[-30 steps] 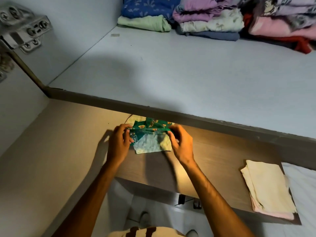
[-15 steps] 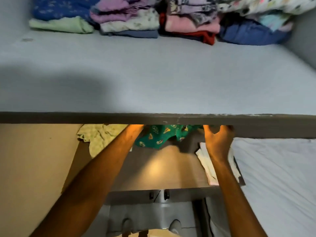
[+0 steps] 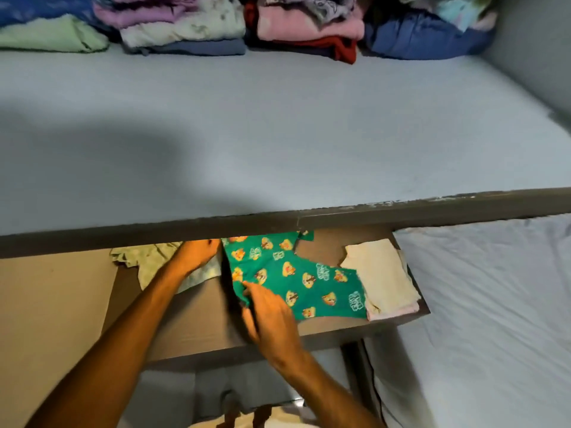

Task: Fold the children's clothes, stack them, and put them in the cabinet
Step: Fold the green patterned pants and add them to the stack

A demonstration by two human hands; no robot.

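Seen from the head camera, a person reaches both bare arms over a brown wooden board (image 3: 191,322) set under the dark front edge of a pale grey cabinet shelf (image 3: 278,134). A green children's garment printed with yellow cartoon figures (image 3: 296,279) lies spread flat on the board, its far edge hidden under the shelf lip. The right hand (image 3: 272,313) rests on the garment's near left corner, fingers curled and pinching the green cloth there. The left hand (image 3: 197,254) reaches forward just left of the garment, over a crumpled pale yellow-green cloth (image 3: 145,257); its fingertips run under the shelf edge and motion blur smears them, so whether it grips anything cannot be told. At the board's right end a folded cream garment lying on a pink one (image 3: 383,279) touches the green garment's right edge, which overlaps it slightly. Beyond the board on the right stretches a white wrinkled bedsheet (image 3: 494,304). At the back of the shelf stands a row of folded clothes: a light green piece under a blue patterned one (image 3: 52,35) at the left, a lilac, pale floral and blue stack (image 3: 185,29) beside it, a pink and red stack (image 3: 309,32) next, and a dark blue bundle (image 3: 423,38) against the grey side wall (image 3: 537,50). The shelf's front half lies in shadow at the left.
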